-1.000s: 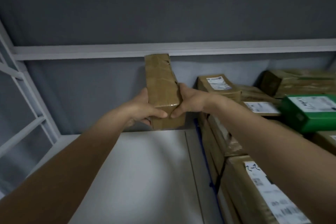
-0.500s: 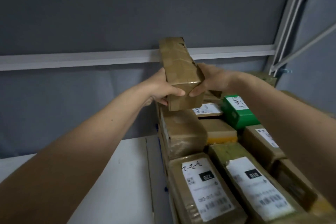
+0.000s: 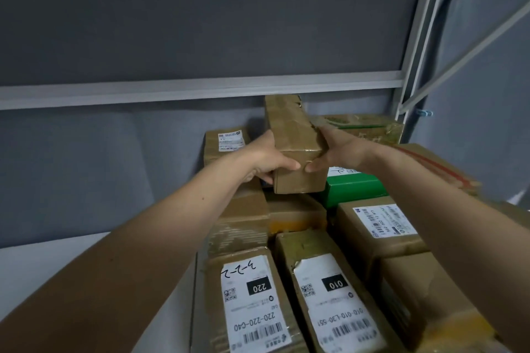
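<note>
One view on record: head camera, looking forward and down along both bare forearms.

**Item:** long brown parcel [image 3: 295, 135]. Cardboard under glossy brown tape, top face creased, near end squared off.

**Position:** held over the stack of parcels on the right of the shelf, with its long axis running away from the person. The far end sits close under the grey shelf rail [image 3: 172, 90]. The near end is just above the green box [image 3: 354, 189] and the plain cartons beside it. Whether the underside touches the stack cannot be told.

**Grip:** left hand [image 3: 268, 160] clasps the near left corner, thumb across the end face, fingers curled beneath. Right hand [image 3: 337, 150] mirrors it on the near right corner; its fingers are mostly hidden behind the side face. The thumb tips almost meet.

**Handling, as judged:**
- Stiff: it keeps its shape though gripped at one end only.
- Probably light to moderate in weight.
- The tape skin looks slick, so palms on the side faces with fingers underneath make the safer hold.
- The dented top suggests the walls yield, so avoid squeezing mid-length.

**Neighbours:**
- Parcel labelled 220 [image 3: 249, 298] and parcel labelled 010 [image 3: 335, 298], nearest the camera.
- Labelled carton [image 3: 223, 149] at the back left of the stack.
- White shelf board [image 3: 43, 266] to the left.
</note>
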A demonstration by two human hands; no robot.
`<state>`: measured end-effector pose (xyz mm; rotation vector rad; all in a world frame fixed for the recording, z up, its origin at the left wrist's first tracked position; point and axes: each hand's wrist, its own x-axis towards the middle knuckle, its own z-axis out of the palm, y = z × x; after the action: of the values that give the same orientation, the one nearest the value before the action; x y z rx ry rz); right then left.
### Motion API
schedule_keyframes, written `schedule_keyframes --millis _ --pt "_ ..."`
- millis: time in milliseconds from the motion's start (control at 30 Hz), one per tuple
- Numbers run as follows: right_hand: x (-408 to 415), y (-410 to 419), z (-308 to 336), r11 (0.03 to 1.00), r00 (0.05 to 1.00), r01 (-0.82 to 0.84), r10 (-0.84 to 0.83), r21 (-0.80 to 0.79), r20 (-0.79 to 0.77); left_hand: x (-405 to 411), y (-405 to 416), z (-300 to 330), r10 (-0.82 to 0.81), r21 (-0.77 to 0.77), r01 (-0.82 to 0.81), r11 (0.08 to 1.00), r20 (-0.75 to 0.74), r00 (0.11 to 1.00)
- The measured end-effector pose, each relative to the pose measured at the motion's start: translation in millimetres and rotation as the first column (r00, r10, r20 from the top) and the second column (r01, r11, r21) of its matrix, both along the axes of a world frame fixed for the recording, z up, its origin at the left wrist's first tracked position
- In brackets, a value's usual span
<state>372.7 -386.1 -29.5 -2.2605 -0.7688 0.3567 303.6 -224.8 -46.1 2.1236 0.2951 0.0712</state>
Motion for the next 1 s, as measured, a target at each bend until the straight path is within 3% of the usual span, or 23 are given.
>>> schedule_keyframes --millis 400,633,1000 --pt "14.8 3.1 -43.0 0.990 0.992 -0.083 0.093 -0.111 0.084 5.2 -21.9 -32.4 0.141 0.103 -0.134 0.986 -0.062 0.988" --pt "16.5 5.1 -45.0 0.971 0.952 -0.090 0.150 -0.223 0.266 6.1 -37.1 -27.6 0.140 0.262 -0.119 0.958 -0.062 0.988" --pt "20.2 4.5 -46.3 0.958 0.936 -0.113 0.192 -0.263 0.296 11.5 -40.7 -23.2 0.156 0.399 -0.094 0.912 -0.125 0.980"
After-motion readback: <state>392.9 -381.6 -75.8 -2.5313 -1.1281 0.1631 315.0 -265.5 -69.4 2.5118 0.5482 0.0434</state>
